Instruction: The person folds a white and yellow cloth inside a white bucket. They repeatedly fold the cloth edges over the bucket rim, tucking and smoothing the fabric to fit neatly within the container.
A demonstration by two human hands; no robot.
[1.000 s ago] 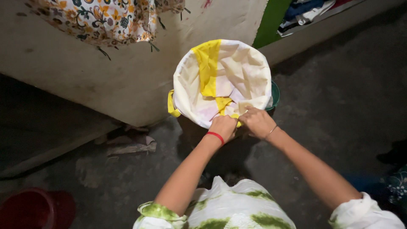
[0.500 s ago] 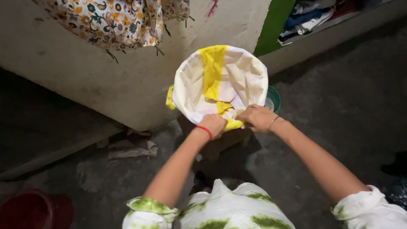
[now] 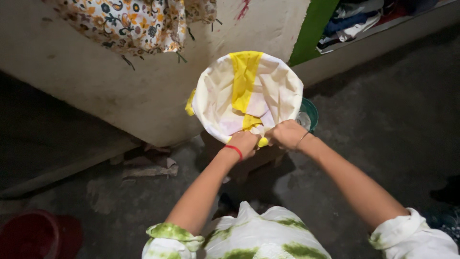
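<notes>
Dark concrete floor (image 3: 393, 120) lying below, cream wall (image 3: 120, 86) behind, floral fabric (image 3: 129, 21) hanging above. Left hand (image 3: 245, 143) and right hand (image 3: 286, 134) clenching near edge of white-yellow cloth (image 3: 247, 93) stretched over green bucket (image 3: 309, 111). Red tub (image 3: 28, 236) sitting far left.

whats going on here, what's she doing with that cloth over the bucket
A person is bent over a round container with a white cloth with a yellow stripe spread across its mouth. Both hands grip the cloth at the near rim: the left hand, with a red band on its wrist, and the right hand are side by side, bunching the fabric. A green rim shows under the cloth on the right. A red tub sits on the floor at lower left.
</notes>
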